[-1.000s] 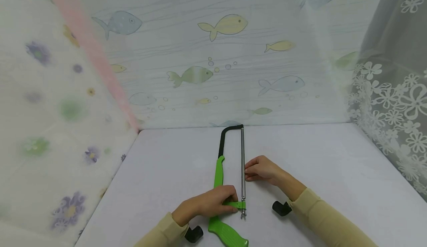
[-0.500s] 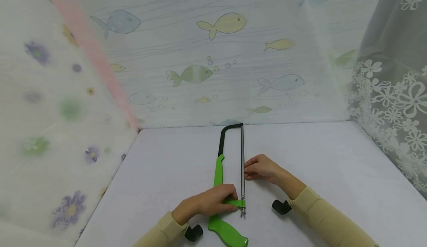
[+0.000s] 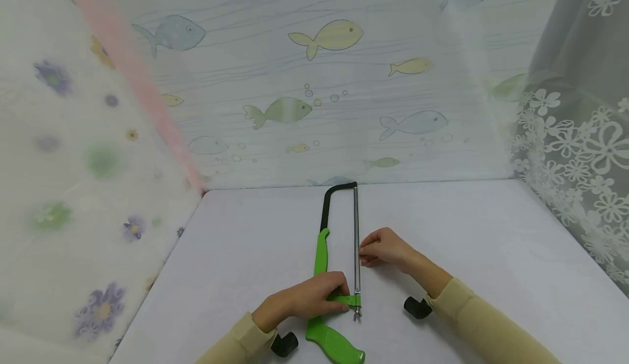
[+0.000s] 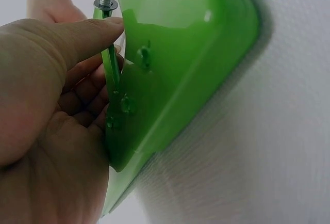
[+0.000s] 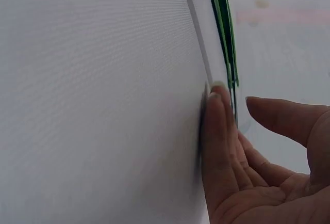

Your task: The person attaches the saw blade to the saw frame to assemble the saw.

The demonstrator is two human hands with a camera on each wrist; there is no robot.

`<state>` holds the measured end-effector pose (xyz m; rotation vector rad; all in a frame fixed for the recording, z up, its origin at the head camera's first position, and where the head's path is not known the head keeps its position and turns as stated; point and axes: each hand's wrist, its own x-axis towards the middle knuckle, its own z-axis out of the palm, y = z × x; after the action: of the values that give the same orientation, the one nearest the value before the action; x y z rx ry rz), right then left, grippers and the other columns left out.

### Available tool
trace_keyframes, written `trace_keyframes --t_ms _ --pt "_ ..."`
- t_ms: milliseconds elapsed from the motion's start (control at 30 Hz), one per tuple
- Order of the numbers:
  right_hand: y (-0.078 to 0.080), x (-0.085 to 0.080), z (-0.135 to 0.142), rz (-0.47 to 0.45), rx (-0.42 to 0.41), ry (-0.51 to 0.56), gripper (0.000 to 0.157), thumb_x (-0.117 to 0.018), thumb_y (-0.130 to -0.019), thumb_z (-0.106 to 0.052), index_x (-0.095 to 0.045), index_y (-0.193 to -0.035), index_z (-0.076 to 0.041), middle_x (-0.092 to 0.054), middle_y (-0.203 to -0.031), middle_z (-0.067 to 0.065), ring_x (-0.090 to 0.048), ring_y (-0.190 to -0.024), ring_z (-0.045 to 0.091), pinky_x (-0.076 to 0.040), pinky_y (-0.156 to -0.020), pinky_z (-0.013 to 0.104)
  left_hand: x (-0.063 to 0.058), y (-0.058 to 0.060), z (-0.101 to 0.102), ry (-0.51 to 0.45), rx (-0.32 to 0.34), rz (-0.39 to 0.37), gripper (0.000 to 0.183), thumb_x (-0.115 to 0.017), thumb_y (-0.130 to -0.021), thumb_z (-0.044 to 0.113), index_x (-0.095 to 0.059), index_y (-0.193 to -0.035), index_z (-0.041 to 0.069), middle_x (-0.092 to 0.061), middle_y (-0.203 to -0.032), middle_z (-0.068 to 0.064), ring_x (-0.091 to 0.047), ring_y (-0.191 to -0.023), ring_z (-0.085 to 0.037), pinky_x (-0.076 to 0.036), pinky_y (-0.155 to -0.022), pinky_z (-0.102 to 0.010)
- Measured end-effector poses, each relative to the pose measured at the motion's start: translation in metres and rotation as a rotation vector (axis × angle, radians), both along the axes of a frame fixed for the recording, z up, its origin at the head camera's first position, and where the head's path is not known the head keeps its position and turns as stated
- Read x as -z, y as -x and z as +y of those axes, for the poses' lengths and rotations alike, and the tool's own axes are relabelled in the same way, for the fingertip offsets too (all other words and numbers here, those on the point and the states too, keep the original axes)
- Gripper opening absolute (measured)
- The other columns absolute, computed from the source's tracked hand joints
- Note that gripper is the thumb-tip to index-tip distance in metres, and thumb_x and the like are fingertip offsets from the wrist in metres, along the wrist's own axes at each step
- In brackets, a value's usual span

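A hacksaw [image 3: 321,252] lies on the white table, its black front end pointing away and its blade [image 3: 356,233] on the right side. Its green handle [image 3: 334,343] is toward me. My left hand [image 3: 314,297] grips the green frame just above the handle, thumb and fingers about the short green arm beside the wing nut [image 3: 357,314]. In the left wrist view the thumb presses on the green plastic [image 4: 170,53]. My right hand [image 3: 385,248] is at the blade's right side, fingertips right at its edge. In the right wrist view the thumb [image 5: 283,120] stands apart from the straight fingers [image 5: 219,146].
The white table [image 3: 472,233] ends at a fish-print curtain [image 3: 275,69] behind the saw's tip. A flowered curtain [image 3: 88,200] borders the left, a lace curtain [image 3: 580,135] the right. Black wrist mounts [image 3: 417,307] sit under both wrists.
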<state>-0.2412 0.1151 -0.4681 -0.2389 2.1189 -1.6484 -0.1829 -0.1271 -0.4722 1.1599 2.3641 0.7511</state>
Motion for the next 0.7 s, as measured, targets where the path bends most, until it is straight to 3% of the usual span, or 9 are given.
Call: trace_keyframes --t_ms 167,267,700 --pt "-0.011 -0.006 0.005 0.157 -0.038 -0.155 0.02 -0.069 -0.095 -0.009 -0.068 -0.104 0.009 -0.072 -0.085 0.011 -0.069 -0.074 0.018 -0.057 -0.067 0.034 0.0 0.0 0.0 0.008 0.002 0.002 0.01 -0.069 -0.1 0.023 -0.061 -0.105 0.018 -0.056 -0.098 0.015 -0.048 -0.086 0.0 -0.045 -0.079 -0.018" --pt "-0.019 -0.01 0.009 0.202 -0.09 -0.194 0.019 -0.07 -0.094 -0.012 -0.069 -0.102 0.006 -0.07 -0.082 0.009 -0.067 -0.072 0.019 -0.055 -0.065 0.033 0.0 -0.001 0.0 0.009 0.003 0.004 0.01 -0.069 -0.101 0.023 -0.061 -0.105 0.018 -0.056 -0.098 0.015 -0.048 -0.086 0.0 -0.045 -0.079 -0.018" --pt "-0.049 -0.012 0.022 0.174 -0.286 -0.15 0.017 -0.069 -0.097 -0.015 -0.071 -0.1 0.001 -0.071 -0.088 0.01 -0.07 -0.076 0.025 -0.058 -0.066 0.037 0.0 -0.001 0.001 0.001 0.007 -0.004 0.01 -0.069 -0.101 0.022 -0.061 -0.106 0.017 -0.056 -0.098 0.015 -0.048 -0.086 0.0 -0.045 -0.078 -0.018"
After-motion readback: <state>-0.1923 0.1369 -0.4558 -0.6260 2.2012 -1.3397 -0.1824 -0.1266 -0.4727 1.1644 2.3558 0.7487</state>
